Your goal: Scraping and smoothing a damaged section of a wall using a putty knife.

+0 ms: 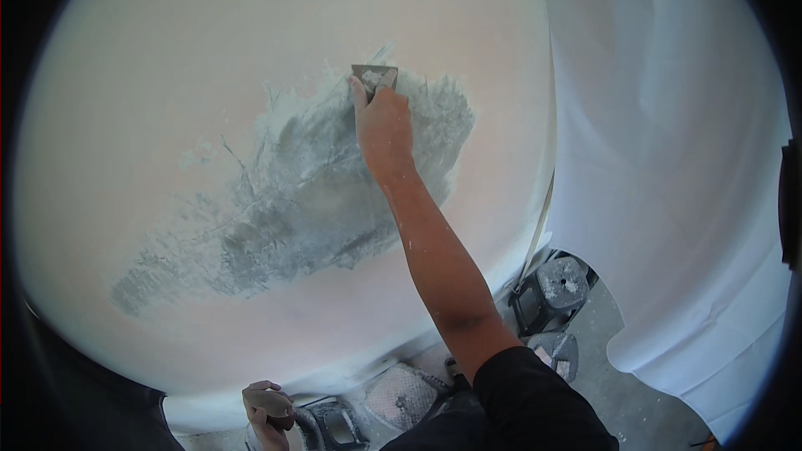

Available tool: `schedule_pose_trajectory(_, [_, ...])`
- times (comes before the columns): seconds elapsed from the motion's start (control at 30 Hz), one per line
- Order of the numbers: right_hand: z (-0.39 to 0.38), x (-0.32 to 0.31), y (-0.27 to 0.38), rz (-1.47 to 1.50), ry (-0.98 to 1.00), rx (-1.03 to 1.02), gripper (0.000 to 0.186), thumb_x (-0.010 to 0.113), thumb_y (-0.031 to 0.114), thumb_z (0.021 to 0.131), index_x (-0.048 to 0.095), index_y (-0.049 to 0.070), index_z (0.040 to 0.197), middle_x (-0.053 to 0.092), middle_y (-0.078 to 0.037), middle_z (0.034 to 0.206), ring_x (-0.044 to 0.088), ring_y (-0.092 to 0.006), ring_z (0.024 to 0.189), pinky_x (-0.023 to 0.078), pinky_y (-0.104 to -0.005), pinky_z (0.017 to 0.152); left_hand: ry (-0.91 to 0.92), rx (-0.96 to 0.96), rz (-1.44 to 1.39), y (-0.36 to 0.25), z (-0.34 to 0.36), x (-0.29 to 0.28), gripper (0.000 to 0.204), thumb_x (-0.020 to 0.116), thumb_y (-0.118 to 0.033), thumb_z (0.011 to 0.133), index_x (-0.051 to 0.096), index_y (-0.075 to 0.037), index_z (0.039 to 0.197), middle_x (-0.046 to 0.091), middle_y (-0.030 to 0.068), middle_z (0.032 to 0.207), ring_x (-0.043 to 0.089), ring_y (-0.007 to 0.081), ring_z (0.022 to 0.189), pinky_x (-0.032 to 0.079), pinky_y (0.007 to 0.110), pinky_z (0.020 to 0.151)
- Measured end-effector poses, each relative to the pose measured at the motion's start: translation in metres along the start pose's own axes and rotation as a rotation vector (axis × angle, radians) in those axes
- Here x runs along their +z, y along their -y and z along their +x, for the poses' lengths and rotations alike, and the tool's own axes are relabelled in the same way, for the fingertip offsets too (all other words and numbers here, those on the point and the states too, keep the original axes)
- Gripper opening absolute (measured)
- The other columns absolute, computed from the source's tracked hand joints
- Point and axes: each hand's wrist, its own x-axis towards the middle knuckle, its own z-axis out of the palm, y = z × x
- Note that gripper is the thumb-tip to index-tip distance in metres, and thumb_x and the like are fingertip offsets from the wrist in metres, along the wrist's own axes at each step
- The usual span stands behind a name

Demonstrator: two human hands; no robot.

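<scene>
My right hand (387, 125) was clamped on a small flat scraper (373, 77), thumb along its left side and a finger laid on its face, probably so I could press evenly and steer the wide edge. That edge pointed away from me, and the blade lay at the upper border of the grey patch (309, 196), where it met the pale panel (167, 92). My arm stretched across the patch, I suppose because that border was a long reach. My left hand (257, 419) was low and near me, its fingers curled round a dull rounded piece (271, 403) whose kind I couldn't make out; holding it there perhaps kept it off the panel.

The scraper sat just beyond my right knuckles, between thumb and fingertip, well apart from my left hand.
</scene>
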Motion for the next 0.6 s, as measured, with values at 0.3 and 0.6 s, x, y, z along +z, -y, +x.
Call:
schedule_pose_trajectory(0.3, [-0.011,0.019,-0.031,0.249,-0.042,-0.077,0.068,0.061,0.04,0.098,0.045,-0.01,0.142,0.07,-0.029,0.088,0.071,-0.039,0.084,0.056,-0.0419,0.077,-0.121,0.038,0.11,0.007,-0.029,-0.029,0.058,0.056,-0.052,0.097,0.055,0.001,0.121,0.056,0.0029,0.075,0.042,0.0077,0.053,0.032,0.023,0.047])
schedule_pose_trajectory(0.6, [0.003,0.019,-0.06,0.574,-0.065,0.093,0.043,0.062,0.034,0.1,0.053,-0.003,0.121,0.067,-0.014,0.082,0.062,-0.0219,0.061,0.05,-0.0348,0.058,-0.184,0.006,0.081,0.007,-0.036,-0.048,0.063,0.056,-0.055,0.096,0.054,0.002,0.122,0.06,0.0064,0.076,0.034,0.0071,0.043,0.025,0.024,0.04])
